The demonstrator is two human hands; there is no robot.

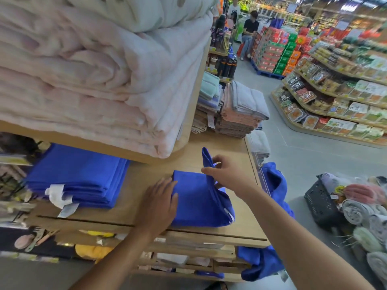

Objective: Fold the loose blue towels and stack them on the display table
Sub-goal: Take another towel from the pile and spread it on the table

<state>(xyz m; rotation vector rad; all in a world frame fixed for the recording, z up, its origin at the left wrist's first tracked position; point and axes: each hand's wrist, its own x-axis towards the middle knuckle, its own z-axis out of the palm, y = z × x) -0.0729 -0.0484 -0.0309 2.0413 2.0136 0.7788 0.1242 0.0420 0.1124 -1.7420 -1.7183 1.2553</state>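
Above the display table (144, 181) we see a shelf piled with pale pink quilts (83, 84), overhanging its back part. A stack of folded blue towels (79, 174) sits on the table's left side. More loose blue cloth (274, 185) hangs off its right edge. On the floor to the right stands a black basket (320, 204) beside rolled towels (356, 210). Between these, near the table's front edge, lies the blue towel (196, 204), partly folded. Our left hand (161, 197) lies flat on its left edge, fingers straight and pressing down. Our right hand (226, 174) reaches in from the right, and its thumb and fingers pinch the towel's far right flap, which stands raised.
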